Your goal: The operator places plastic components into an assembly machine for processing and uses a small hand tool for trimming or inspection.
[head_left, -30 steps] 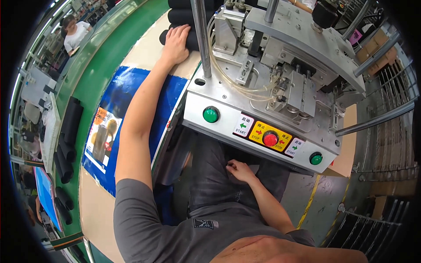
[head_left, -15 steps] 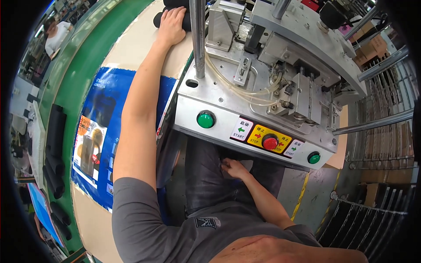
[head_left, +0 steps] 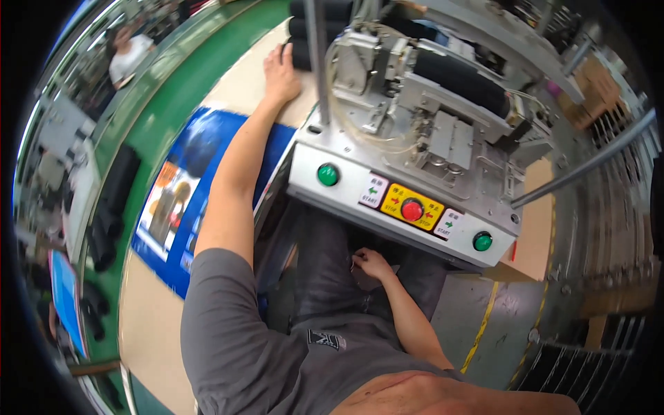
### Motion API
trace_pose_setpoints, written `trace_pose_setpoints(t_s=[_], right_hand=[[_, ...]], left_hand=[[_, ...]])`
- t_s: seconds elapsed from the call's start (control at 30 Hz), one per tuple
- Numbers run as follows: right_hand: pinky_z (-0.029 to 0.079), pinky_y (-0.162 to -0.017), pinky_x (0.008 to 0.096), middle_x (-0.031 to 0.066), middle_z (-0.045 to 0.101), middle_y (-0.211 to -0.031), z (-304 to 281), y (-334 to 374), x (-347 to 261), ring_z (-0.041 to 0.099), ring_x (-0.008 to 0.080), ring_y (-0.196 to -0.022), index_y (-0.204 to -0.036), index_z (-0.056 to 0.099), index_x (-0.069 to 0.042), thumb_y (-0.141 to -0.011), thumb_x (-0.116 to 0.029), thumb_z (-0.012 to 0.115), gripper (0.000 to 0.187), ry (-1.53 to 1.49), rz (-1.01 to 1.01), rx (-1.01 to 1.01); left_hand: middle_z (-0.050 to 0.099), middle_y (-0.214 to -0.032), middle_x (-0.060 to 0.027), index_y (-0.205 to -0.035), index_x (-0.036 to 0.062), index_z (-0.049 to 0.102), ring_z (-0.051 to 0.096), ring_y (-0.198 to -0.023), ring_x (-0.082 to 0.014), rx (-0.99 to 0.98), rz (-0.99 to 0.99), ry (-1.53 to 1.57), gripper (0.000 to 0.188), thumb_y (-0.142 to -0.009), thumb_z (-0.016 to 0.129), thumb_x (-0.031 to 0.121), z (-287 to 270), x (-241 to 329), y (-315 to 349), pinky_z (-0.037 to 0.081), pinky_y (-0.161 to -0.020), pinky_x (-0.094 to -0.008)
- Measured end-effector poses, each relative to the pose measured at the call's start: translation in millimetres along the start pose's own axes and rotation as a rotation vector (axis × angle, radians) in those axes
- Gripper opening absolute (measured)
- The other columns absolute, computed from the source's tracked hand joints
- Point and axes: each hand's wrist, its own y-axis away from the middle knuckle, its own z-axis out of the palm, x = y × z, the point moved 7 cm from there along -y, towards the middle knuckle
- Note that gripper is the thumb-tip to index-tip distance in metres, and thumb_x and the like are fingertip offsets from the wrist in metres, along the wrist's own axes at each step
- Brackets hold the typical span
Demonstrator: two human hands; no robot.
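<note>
My left arm stretches over the beige tabletop, and my left hand (head_left: pixel 281 75) lies next to a stack of black cylindrical rolls (head_left: pixel 319 33). Its fingers are extended and slightly apart, with nothing visibly gripped. My right hand (head_left: pixel 371 263) rests low over my lap, below the machine's front edge. Its fingers are curled together; whatever they may hold is too small to tell. In front of me stands a metal bench machine (head_left: pixel 346 149). A black cylinder (head_left: pixel 462 81) lies across its fixture, behind a metal block (head_left: pixel 451 138) with clear hoses.
The front panel has green buttons (head_left: pixel 328 174) at both ends and a red button (head_left: pixel 412 209) between. A blue printed sheet (head_left: pixel 190 238) lies on the table. Metal posts (head_left: pixel 317 62) rise from the machine. Cartons (head_left: pixel 596 90) and wire racks stand right; a person (head_left: pixel 129 55) is far left.
My left hand has come off the black rolls onto the tabletop beside them. The machine's upper plate appears farther back, showing the black cylinder. My view has shifted; my right hand stays over my lap.
</note>
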Motion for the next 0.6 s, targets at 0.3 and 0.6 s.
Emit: trace_pose_setpoints(t_s=[0.3,0.6], right_hand=[[0.058,-0.081,0.0386,0.0119,0.079,-0.099,-13,35,-36,0.076,0.0299,-0.090,-0.134,0.072,-0.005,-0.103,-0.035,0.072,0.043,-0.074,-0.121,-0.018],[0.058,-0.079,0.0366,0.0113,0.078,-0.097,-8,34,-33,0.074,0.0266,-0.086,-0.135,0.071,-0.004,-0.103,-0.031,0.071,0.043,0.075,-0.115,-0.012]], left_hand=[[0.047,-0.166,-0.0232,-0.156,0.0033,0.050,0.053,-0.141,-0.0444,-0.187,-0.202,-0.603,0.085,-0.081,0.075,0.033,-281,-180,135,0.043,-0.115,-0.0573],[0.065,-0.141,-0.0178,-0.150,0.0073,0.058,0.054,-0.138,-0.0432,-0.691,-0.739,-0.987,0.074,-0.083,0.077,0.033,-442,-322,248,0.039,-0.120,-0.0566]])
